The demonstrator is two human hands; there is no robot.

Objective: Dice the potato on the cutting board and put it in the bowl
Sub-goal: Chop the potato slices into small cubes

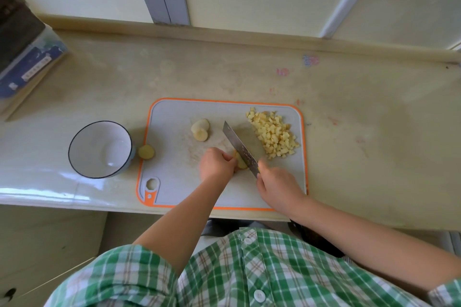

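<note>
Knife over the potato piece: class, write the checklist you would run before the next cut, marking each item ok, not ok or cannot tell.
1. Left hand grips the potato piece on the cutting board: ok.
2. Left fingertips tucked back from the knife: cannot tell, they are hidden.
3. Right hand holds the knife at its handle: ok.
4. Diced pile lies clear, right of the blade: ok.
5. Bowl stands empty, left of the board: ok.
6. All slices fully on the board: not ok, one slice sits at its left edge beside the bowl.
</note>
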